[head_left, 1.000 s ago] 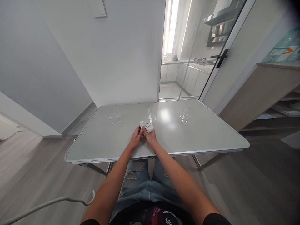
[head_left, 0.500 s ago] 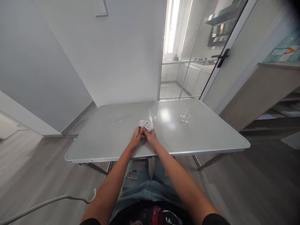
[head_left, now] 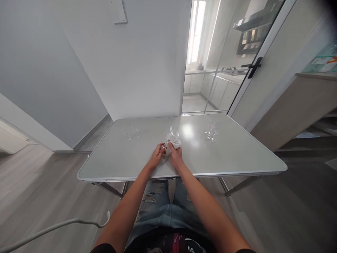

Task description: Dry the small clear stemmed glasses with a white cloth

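Observation:
My left hand [head_left: 158, 154] has its fingers curled round a small shiny, clear glass object [head_left: 163, 147], mostly hidden by the fingers. Beside it, my right hand [head_left: 176, 156] grips a bunched white cloth [head_left: 176, 143], thumb on top. The two hands are close together over the middle of the table [head_left: 118, 158]. Just past the cloth there is another transparent glass piece [head_left: 174, 133]; its exact shape is hard to make out.
Clear glassware [head_left: 132, 133] stands on the table's left half. More clear glassware [head_left: 211, 133] is clustered on the right half. A white wall [head_left: 147, 70] rises behind the table, with a glass door [head_left: 218, 63] at the right. A pale cable [head_left: 65, 222] hangs at lower left.
My hands have drawn slightly apart. The cloth has gone to the right with my right hand, and the shiny clear object now shows in my left fingers.

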Available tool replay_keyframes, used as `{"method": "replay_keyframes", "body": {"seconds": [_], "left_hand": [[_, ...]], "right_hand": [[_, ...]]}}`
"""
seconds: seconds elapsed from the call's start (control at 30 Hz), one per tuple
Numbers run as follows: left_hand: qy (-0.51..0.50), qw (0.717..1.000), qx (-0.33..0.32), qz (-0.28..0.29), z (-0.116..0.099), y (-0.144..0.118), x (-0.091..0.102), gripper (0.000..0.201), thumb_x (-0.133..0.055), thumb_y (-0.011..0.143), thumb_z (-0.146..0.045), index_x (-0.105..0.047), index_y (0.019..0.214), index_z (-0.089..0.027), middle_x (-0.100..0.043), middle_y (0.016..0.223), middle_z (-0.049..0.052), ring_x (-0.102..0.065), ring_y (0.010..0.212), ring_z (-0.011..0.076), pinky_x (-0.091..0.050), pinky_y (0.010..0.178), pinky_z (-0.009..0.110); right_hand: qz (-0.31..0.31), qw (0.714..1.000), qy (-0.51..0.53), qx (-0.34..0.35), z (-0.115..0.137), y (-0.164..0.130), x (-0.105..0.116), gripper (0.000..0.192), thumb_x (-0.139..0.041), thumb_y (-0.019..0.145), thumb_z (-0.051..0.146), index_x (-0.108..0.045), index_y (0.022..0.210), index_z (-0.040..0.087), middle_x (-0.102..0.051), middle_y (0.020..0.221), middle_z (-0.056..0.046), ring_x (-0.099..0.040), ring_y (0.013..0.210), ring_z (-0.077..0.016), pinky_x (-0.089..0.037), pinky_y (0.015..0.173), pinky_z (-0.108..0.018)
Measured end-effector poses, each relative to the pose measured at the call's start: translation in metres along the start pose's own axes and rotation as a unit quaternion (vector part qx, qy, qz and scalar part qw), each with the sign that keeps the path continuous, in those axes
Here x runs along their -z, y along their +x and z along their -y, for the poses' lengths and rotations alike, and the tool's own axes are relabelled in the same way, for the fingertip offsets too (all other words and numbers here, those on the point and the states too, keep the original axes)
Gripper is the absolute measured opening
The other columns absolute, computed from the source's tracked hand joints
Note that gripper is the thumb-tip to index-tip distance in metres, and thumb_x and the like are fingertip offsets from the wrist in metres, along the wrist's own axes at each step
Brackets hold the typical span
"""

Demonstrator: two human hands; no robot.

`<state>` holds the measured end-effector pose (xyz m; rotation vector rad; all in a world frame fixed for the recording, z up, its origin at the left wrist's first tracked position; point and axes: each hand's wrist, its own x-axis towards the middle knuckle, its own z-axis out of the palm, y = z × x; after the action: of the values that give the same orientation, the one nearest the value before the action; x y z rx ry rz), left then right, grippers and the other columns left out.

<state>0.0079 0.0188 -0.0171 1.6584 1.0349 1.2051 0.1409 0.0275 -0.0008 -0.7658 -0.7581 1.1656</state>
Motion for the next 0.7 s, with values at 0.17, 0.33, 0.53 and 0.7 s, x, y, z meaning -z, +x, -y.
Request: {"method": "replay_keyframes", "body": {"seconds": [0.17, 0.33, 0.53, 0.7], "left_hand": [[0.003, 1.0, -0.015, -0.009, 0.0, 0.001, 0.001, 0.053, -0.041, 0.098, -0.062, -0.054, 0.124, -0.018, -0.061, 0.094, 0.005, -0.057, 0.088, 0.0192, -0.046, 0.088, 0.035], [0.02, 1.0, -0.011, -0.018, -0.002, 0.001, 0.002, 0.049, -0.045, 0.097, -0.063, -0.058, 0.112, -0.018, -0.06, 0.089, 0.004, -0.055, 0.084, 0.0181, -0.045, 0.084, 0.032], [-0.009, 1.0, -0.002, -0.01, -0.001, -0.001, 0.0, 0.054, -0.044, 0.098, -0.061, -0.05, 0.132, -0.02, -0.062, 0.101, 0.006, -0.059, 0.086, 0.0173, -0.048, 0.087, 0.034], [-0.01, 1.0, 0.001, -0.006, 0.0, -0.001, 0.0, 0.054, -0.046, 0.097, -0.061, -0.051, 0.131, -0.02, -0.063, 0.102, 0.006, -0.06, 0.084, 0.0168, -0.049, 0.087, 0.035]], "right_hand": [[0.091, 0.992, -0.076, -0.034, -0.011, -0.001, -0.003, 0.036, -0.078, 0.073, 0.049, -0.072, 0.087, 0.017, -0.072, 0.08, -0.004, -0.062, 0.071, -0.0167, -0.052, 0.066, -0.028], [0.087, 0.991, -0.096, -0.034, -0.014, -0.001, -0.001, 0.033, -0.079, 0.073, 0.048, -0.073, 0.086, 0.018, -0.072, 0.077, -0.002, -0.063, 0.069, -0.0168, -0.051, 0.064, -0.028], [0.018, 1.0, -0.025, 0.007, -0.001, -0.003, 0.0, 0.033, -0.077, 0.076, 0.046, -0.07, 0.094, 0.019, -0.073, 0.09, -0.004, -0.065, 0.08, -0.0173, -0.052, 0.073, -0.028], [-0.01, 1.0, -0.007, 0.017, -0.001, -0.001, -0.001, 0.032, -0.077, 0.077, 0.045, -0.069, 0.097, 0.021, -0.072, 0.093, -0.003, -0.063, 0.081, -0.0158, -0.052, 0.075, -0.028]]}}
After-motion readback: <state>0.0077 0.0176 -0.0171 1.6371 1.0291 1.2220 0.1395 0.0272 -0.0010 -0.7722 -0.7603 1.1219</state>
